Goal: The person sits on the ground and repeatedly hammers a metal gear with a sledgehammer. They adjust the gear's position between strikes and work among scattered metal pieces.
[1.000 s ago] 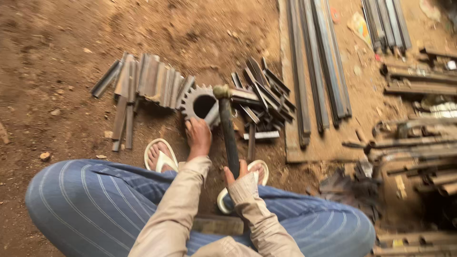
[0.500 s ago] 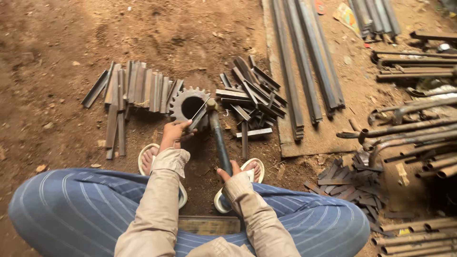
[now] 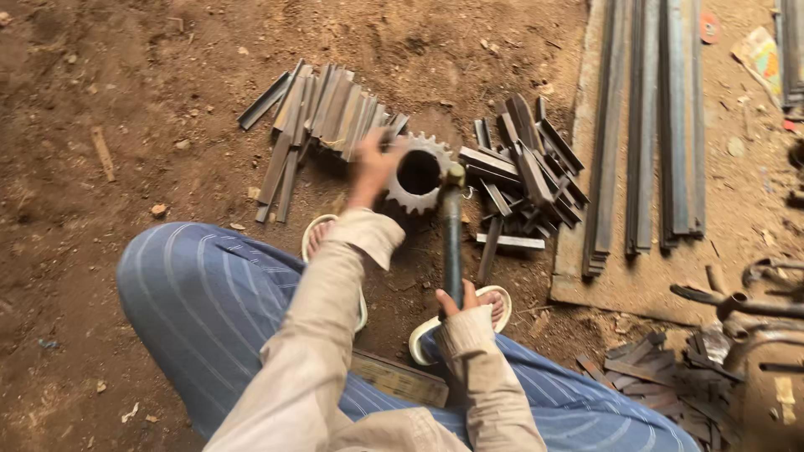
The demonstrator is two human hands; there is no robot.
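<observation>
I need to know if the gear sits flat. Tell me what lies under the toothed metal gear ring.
The toothed metal gear ring rests on bare brown dirt; dark ground shows through its hole. Its left rim is covered by the blurred left hand, so anything beneath there is hidden.

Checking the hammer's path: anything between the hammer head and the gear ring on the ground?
Nothing visible. The hammer, gripped by the right hand, has its head at the rim of the gear ring. The left hand is at the ring's left edge beside the left pile of metal strips, blurred.
</observation>
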